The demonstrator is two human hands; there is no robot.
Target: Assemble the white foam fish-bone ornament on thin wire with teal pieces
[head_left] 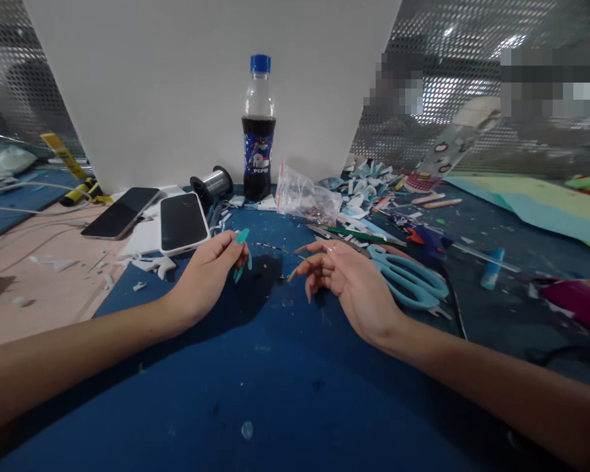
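A thin strand strung with tiny dark and light beads [275,248] spans the gap between my hands, just above the blue table [255,380]. My left hand [214,269], with long teal nails, pinches its left end between thumb and fingertips. The strand's other end reaches the fingertips of my right hand [341,278], whose fingers are curled and partly spread around it; their exact contact is too small to make out. Under my right fingertips lie tiny bead-like specks [285,278]. Blue-handled scissors [413,282] lie just beyond my right wrist, blades toward the middle.
A Pepsi bottle [259,144] stands before a white panel [177,85]. Left of it are a wire spool [214,185] and two phones [183,221]. A zip bag [307,200] and paper scraps [364,190] lie behind my right hand. A tumbler [452,141] stands back right.
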